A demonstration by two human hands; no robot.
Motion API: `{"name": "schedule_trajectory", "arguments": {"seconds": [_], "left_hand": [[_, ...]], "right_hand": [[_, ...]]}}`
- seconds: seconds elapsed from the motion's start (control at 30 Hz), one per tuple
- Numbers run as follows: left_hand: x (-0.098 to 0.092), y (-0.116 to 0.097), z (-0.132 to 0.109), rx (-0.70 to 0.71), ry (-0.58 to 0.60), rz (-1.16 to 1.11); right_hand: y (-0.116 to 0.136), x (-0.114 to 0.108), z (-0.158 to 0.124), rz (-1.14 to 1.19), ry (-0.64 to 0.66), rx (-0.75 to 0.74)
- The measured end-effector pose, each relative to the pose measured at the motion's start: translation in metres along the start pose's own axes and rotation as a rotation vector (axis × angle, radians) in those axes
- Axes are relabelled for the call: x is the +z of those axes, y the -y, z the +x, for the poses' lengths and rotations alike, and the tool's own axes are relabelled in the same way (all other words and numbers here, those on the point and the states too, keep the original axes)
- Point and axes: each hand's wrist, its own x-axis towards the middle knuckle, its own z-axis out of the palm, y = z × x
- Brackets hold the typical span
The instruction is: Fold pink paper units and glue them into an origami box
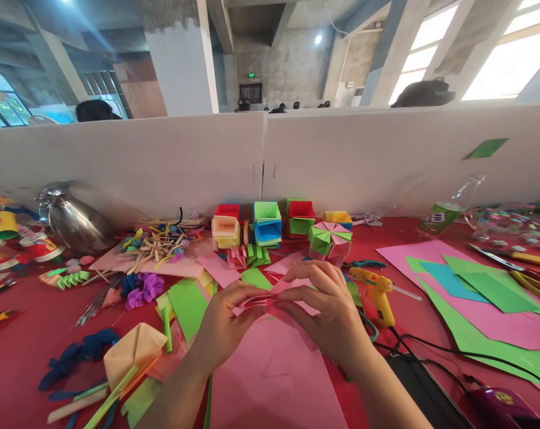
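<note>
My left hand (pixel 223 325) and my right hand (pixel 328 310) meet above the red table, both pinching a small folded pink paper piece (pixel 270 296) between fingertips. The piece is held level, just above a large pink sheet (pixel 274 372) that lies flat in front of me. Beyond my hands stands a row of folded paper boxes (pixel 266 223) in red, green, blue and yellow, with a pink and green pleated paper piece (pixel 330 238) beside them.
A yellow glue gun (pixel 379 292) lies right of my hands, its black cable (pixel 453 354) trailing toward me. Stacked coloured sheets (pixel 480 292) lie right, scissors (pixel 511 257) beyond. Left: a metal kettle (pixel 75 217), paper strips, purple flowers (pixel 145 287), an orange paper tulip (pixel 133 351). A white partition (pixel 261 158) closes the back.
</note>
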Motion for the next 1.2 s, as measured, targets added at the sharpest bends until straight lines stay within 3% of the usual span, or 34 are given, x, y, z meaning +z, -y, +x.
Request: {"name": "schedule_trajectory", "arguments": {"seconds": [0.13,0.3,0.5,0.73,0.97,1.2], "left_hand": [[0.001,-0.002,0.0,0.071,-0.042,-0.046],[0.003,-0.001,-0.001,0.007,-0.1,0.005],[0.005,-0.004,-0.002,-0.071,-0.052,0.01],[0.006,-0.003,-0.002,-0.147,-0.093,0.035],[0.004,-0.007,-0.001,-0.209,0.033,-0.036],[0.011,-0.002,-0.001,-0.231,-0.052,-0.104]], "right_hand": [[0.002,-0.002,0.0,-0.037,-0.025,-0.007],[0.003,0.0,-0.001,0.02,0.034,0.131],[-0.003,-0.001,-0.004,0.134,0.174,0.218],[-0.005,0.003,-0.003,0.182,0.152,0.272],[-0.003,-0.002,0.0,0.295,0.209,0.301],[0.0,-0.002,-0.001,0.205,0.22,0.275]]}}
